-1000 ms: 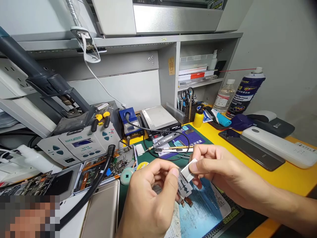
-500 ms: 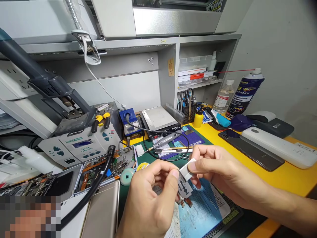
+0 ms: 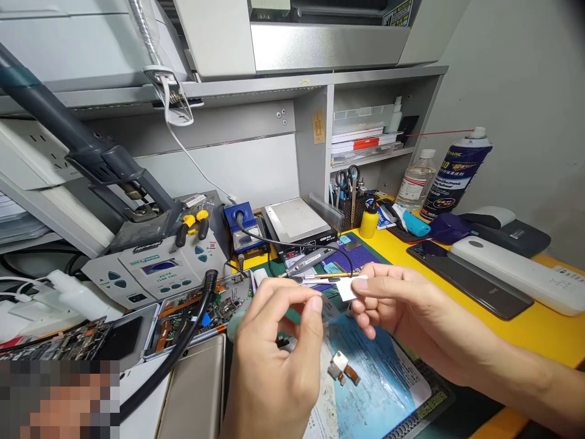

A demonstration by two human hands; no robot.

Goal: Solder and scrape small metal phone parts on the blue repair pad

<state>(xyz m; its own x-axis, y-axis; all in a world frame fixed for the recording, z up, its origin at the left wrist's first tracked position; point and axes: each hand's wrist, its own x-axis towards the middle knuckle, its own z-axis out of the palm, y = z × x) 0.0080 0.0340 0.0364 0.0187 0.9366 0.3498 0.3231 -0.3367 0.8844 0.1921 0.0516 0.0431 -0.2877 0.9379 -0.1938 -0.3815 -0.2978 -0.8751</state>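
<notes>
My left hand (image 3: pixel 283 347) is closed, thumb and forefinger pinched together. A blurred grey razor blade (image 3: pixel 328 310) shows just past its fingertips, mostly hidden from this angle. Between the thumb and fingers of my right hand (image 3: pixel 388 296) is a small flat white piece (image 3: pixel 346 289), apart from the left hand. Below both hands, a small camera module (image 3: pixel 339 361) with brown flex cables lies on a blue work surface (image 3: pixel 379 384). A small dark item by the left palm is too hidden to name.
Circuit boards in a tray (image 3: pixel 223 302), a thick black hose (image 3: pixel 183 341) and a gold phone back (image 3: pixel 194 390) lie left. Behind stand a soldering station (image 3: pixel 247 228) and a heating plate (image 3: pixel 299 221). A dark phone (image 3: pixel 470 280) and a spray can (image 3: pixel 457 177) are at right.
The white piece has come off the razor blade in my right hand, and my hands have drawn apart. The blade has tilted out of clear view, uncovering the camera module below.
</notes>
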